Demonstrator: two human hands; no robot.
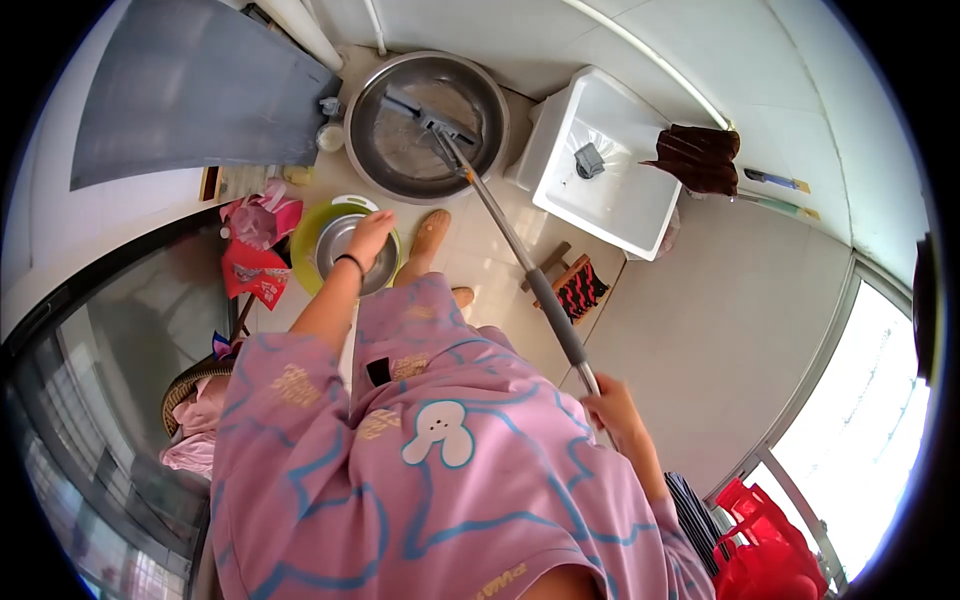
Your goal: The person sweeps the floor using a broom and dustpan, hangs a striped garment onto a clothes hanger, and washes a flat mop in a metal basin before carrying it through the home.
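A mop with a long grey pole (515, 245) slants across the view. Its flat head (428, 118) rests in a large metal basin (357, 125) holding some water. My right hand (612, 408) is wrapped round the pole near its upper end, beside my hip. My left hand (371, 238), a dark band on its wrist, hovers over a small metal bowl (335, 243) with fingers loosely curled and nothing visible in them. That bowl sits inside a yellow-green basin (306, 245). Whether the hand touches the bowl I cannot tell.
A white sink (610, 125) with a dark cloth (700, 160) on its edge stands along the wall. A small woven stool (578, 290) is right of my feet. Pink and red bags (258, 265) lie at left; a red bag (768, 550) is at lower right.
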